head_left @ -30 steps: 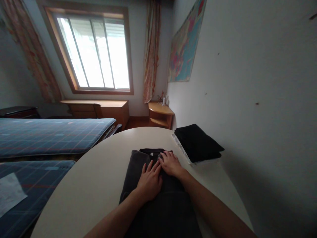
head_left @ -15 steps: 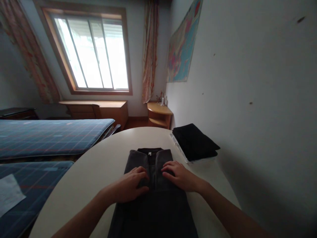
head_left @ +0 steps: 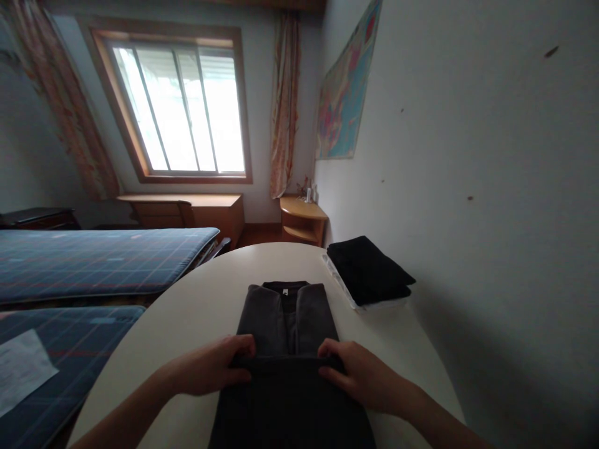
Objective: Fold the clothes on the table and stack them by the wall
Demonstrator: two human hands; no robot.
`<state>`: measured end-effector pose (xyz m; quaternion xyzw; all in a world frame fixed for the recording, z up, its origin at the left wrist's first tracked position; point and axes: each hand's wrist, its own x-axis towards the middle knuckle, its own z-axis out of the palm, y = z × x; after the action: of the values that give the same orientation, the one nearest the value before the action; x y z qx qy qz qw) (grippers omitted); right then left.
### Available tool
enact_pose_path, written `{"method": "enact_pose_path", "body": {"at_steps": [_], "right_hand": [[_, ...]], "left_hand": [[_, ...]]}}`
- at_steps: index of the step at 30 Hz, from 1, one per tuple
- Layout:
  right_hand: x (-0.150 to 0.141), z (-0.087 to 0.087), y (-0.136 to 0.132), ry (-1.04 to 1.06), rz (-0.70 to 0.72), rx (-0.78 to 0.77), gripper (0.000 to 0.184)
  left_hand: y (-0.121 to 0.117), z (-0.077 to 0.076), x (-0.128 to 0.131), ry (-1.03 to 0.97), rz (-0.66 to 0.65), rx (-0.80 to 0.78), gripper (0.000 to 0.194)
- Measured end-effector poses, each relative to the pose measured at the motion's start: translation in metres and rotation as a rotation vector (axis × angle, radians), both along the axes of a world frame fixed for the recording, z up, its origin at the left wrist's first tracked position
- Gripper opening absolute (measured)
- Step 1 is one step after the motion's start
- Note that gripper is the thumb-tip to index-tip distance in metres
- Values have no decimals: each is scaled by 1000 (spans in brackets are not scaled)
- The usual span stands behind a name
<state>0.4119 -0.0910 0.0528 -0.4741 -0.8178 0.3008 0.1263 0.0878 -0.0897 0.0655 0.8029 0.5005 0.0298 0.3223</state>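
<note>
A dark grey, long garment with a neck opening, probably a folded shirt (head_left: 287, 405), lies on the round white table (head_left: 187, 312), its small white neck label facing up at the far end. Across its middle runs a raised fold edge. My left hand (head_left: 218, 366) pinches the left end of that edge between thumb and fingers. At the right end, my right hand (head_left: 353, 374) grips the same edge with curled fingers. The near end of the shirt runs out of view at the bottom.
A stack of folded black cloth (head_left: 367, 268) on clear plastic sits at the table's right, close to the wall (head_left: 491, 249). To the left are plaid mattresses (head_left: 107, 255) with a white sheet of paper (head_left: 28, 368). A corner shelf (head_left: 304, 209) and a desk (head_left: 215, 212) stand beyond.
Both hands have moved from resting on the upper chest of the shirt toward me and apart. They now hold a fold edge across it. The view has shifted slightly.
</note>
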Motion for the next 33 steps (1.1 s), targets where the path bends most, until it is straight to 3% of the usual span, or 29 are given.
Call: {"method": "enact_pose_path", "body": {"at_steps": [4,7,10,12,15,18,20,22,28,33], "right_hand": [[6,28,17,179,26,33,23],[9,52,48,252,33,136,28],[8,63,90,270,-3,257,30],[6,58,119,257,-21,319,30],[-1,29,155,173,2,329,28],[-9,-9,174,35,-21,261,35],[-12,-26,181,9,-40,251,38],[-13,-31,185,14,-61,257,39],[-21,-27,192,-85,-146,412,40],[-35,-50,186,-212,-219,434,37]], "left_hand": [[14,29,-9,-209,21,23,22],[39,51,-14,-368,105,118,30],[77,54,-16,-496,172,277,36],[103,39,-13,-487,203,388,35],[130,0,-4,-362,319,419,27],[140,-40,5,-314,393,420,27],[143,-56,7,-306,426,423,25],[148,-63,5,-310,458,438,24],[166,-69,-3,-302,565,472,34],[164,-86,-3,-267,622,455,46]]}}
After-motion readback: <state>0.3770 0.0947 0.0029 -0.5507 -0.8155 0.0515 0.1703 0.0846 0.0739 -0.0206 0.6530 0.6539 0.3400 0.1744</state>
